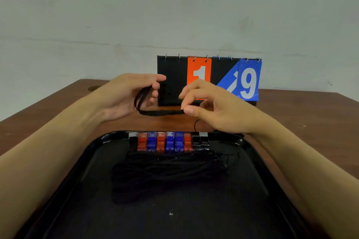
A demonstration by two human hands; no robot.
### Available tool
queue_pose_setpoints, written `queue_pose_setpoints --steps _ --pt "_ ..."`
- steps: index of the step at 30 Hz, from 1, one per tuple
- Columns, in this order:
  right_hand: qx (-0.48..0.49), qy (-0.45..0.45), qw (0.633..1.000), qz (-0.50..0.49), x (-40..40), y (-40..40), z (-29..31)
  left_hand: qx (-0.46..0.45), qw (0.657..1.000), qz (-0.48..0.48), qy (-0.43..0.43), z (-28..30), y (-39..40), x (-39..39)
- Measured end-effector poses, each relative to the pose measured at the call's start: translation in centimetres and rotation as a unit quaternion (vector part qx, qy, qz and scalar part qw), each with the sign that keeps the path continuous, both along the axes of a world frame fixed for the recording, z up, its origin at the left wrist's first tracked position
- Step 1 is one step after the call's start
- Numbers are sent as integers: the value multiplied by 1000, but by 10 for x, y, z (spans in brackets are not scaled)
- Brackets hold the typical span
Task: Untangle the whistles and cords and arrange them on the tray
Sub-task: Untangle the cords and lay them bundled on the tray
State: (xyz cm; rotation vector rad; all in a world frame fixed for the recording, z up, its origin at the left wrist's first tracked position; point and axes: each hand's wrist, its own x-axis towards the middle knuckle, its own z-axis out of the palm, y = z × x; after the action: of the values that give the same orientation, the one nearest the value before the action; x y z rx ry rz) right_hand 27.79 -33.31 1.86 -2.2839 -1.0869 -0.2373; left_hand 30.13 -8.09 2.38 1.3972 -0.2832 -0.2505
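A black cord (pixel 161 113) stretches between my hands above the table, behind the tray. My left hand (pixel 126 95) holds loops of it around curled fingers. My right hand (pixel 209 106) pinches its other end between thumb and forefinger; a thin strand hangs down under that hand. On the black tray (pixel 81 161) a row of several whistles (pixel 167 141), red, blue and black, lines the far rim. A bundle of black cords (pixel 167 170) lies just in front of them.
A flip scoreboard (pixel 206 79) showing an orange 1 and a blue 9 stands on the brown table (pixel 310 114) right behind my hands. A pale wall rises behind the table. The near part of the tray is bare apart from a small white speck.
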Motion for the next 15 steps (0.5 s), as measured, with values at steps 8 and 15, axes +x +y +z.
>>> queue_pose_setpoints --steps 8,15 --pt "11 -55 998 -22 -5 10 -3 168 973 -93 -130 1 -8 -17" --pt "29 85 995 -34 -10 8 4 206 961 -60 -176 0 -7 -17"
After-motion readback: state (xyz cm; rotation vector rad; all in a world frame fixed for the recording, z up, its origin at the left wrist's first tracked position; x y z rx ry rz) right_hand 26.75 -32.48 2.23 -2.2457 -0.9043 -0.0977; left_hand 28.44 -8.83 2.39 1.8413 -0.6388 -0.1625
